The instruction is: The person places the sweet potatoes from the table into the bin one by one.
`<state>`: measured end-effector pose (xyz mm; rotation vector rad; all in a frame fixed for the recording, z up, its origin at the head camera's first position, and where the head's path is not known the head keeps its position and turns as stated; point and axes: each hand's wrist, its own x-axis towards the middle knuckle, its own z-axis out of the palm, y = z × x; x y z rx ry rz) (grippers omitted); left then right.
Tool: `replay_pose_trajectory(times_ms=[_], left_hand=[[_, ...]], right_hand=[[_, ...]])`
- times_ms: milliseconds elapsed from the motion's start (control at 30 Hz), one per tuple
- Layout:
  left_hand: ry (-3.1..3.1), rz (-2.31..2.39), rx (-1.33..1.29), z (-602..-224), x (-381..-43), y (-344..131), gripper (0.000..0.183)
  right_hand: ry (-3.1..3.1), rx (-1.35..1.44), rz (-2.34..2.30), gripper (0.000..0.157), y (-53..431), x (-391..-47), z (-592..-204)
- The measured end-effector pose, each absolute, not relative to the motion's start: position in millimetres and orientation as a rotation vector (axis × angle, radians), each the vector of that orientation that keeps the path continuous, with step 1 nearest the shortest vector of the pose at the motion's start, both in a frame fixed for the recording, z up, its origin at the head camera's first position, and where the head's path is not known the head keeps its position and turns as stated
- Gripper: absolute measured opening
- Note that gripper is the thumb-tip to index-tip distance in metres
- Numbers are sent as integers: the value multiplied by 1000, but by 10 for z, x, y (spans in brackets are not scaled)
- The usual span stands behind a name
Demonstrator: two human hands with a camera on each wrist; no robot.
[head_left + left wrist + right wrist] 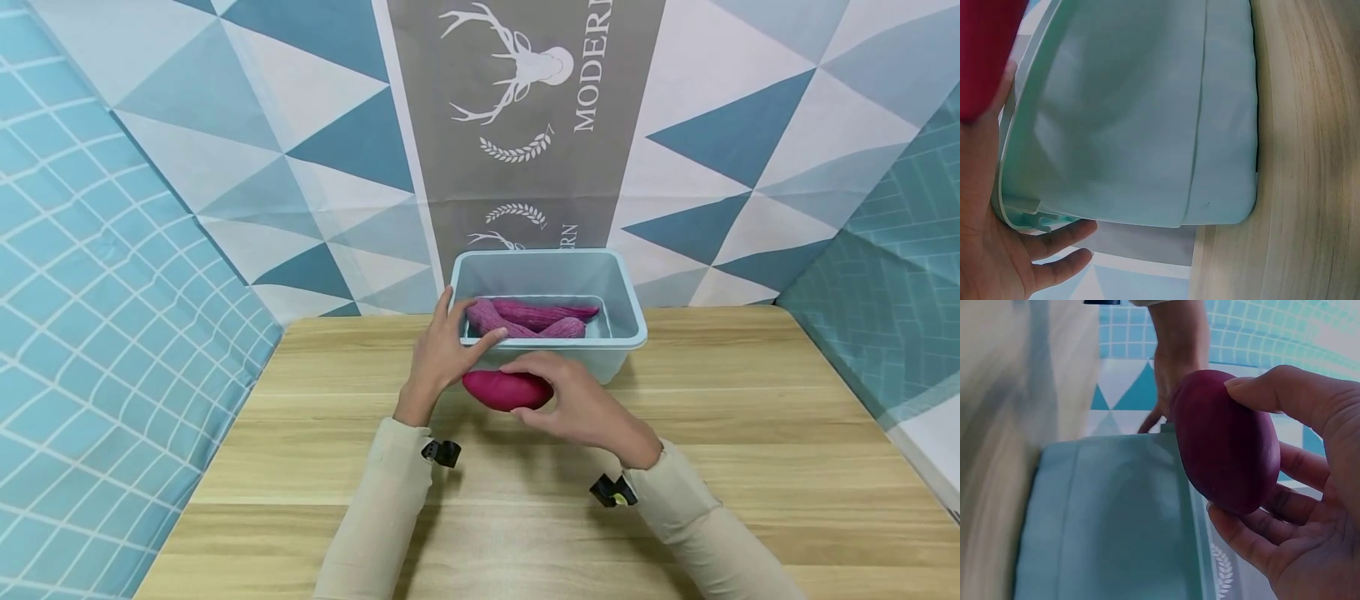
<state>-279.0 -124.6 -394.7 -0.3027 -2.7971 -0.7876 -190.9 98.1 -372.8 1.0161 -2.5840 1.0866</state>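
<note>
My right hand holds a smooth magenta sweet potato, thumb on one side and fingers on the other. It is up off the table, just in front of a pale blue plastic bin. In the right wrist view the sweet potato overlaps the bin's rim. My left hand rests at the bin's front left corner with its fingers spread. Its thumb lies over the front rim, and two fingers extend along the outside of the end wall. Several long purple streaked things lie inside the bin.
The bin stands at the back of a wooden table, close to a patterned backdrop. Tile-print sheets flank the table on the left and right. Each wrist wears a small black camera.
</note>
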Motion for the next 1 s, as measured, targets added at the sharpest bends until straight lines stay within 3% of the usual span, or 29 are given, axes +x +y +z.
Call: replay_pose_trajectory(times_ms=[267, 567, 1000], left_hand=[[-2818, -781, -293, -3945, -2793, -1238, 83], [-2801, -724, -314, -3956, -2805, -1253, 64], [-2785, -809, -337, -3948, -2775, -1239, 87]], right_hand=[[-2460, 1042, 1084, 52, 1053, -1951, -3598], [-2425, 940, 1150, 51, 1160, -2129, -3465], [-2473, 723, 1237, 50, 1370, -2537, -3490]])
